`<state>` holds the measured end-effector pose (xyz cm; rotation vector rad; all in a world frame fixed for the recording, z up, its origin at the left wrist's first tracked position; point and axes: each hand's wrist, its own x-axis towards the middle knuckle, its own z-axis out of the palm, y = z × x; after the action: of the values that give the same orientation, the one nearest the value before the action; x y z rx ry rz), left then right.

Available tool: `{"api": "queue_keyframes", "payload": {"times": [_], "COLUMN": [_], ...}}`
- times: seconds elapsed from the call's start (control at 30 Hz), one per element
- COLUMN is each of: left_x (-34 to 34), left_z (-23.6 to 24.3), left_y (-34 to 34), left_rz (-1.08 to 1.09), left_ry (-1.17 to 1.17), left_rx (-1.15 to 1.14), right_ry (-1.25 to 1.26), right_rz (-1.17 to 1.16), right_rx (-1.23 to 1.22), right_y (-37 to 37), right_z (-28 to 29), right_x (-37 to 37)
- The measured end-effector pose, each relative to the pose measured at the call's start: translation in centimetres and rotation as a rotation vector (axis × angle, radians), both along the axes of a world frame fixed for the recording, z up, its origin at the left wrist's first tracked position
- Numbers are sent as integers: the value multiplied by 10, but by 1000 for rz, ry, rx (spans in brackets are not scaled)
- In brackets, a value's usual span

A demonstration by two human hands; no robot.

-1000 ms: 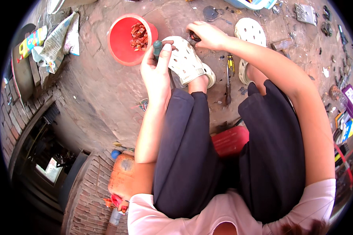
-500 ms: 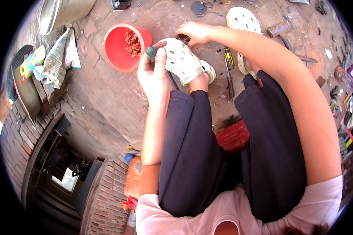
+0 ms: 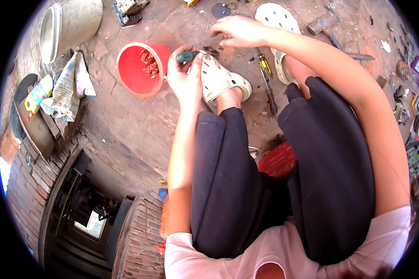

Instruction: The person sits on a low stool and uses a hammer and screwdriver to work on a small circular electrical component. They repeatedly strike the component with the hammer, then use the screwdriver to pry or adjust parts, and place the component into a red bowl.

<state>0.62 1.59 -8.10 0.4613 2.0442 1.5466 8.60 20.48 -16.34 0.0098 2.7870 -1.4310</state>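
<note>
My left hand (image 3: 185, 76) is closed around a tool with a rounded dark green handle (image 3: 187, 56); its working end is hidden. This hand is between the red bucket (image 3: 164, 56) and the toe of my left white clog (image 3: 219, 79). Reddish-brown metal-looking pieces (image 3: 150, 64) lie inside the tilted bucket. Beyond the left clog, my right hand (image 3: 239, 31) hovers with its fingers apart and nothing visible in them. Below its fingertips a small dark object (image 3: 212, 50) is by the clog's toe, partly hidden.
Screwdrivers with yellow-black (image 3: 265, 65) and dark handles (image 3: 271, 103) lie between my feet. A hammer (image 3: 323, 24) is at the far right. On the left stand a pale bucket (image 3: 74, 28) and a wooden stand with crumpled bags (image 3: 65, 90). A red seat (image 3: 278, 160) shows beneath me.
My right hand has lifted off a dark object by the clog's toe and opened. My left hand has tilted the green handle sideways. The view has shifted slightly.
</note>
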Motion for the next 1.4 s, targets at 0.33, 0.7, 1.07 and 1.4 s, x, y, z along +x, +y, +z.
{"api": "queue_keyframes", "payload": {"times": [0.33, 0.7, 1.07, 1.4], "left_x": [-12, -17, -10, -17], "left_z": [-26, -30, -20, -30], "left_y": [20, 36, 40, 31], "left_rz": [-266, -428, -502, -628], "left_ry": [209, 333, 362, 469], "left_rx": [-349, -547, -604, -622], "right_ry": [-299, -394, -255, -494], "right_rz": [-951, -865, -950, -886], "right_rx": [198, 210, 389, 353], "right_y": [78, 58, 64, 80], "right_z": [26, 18, 13, -1], "right_x": [210, 271, 279, 291]}}
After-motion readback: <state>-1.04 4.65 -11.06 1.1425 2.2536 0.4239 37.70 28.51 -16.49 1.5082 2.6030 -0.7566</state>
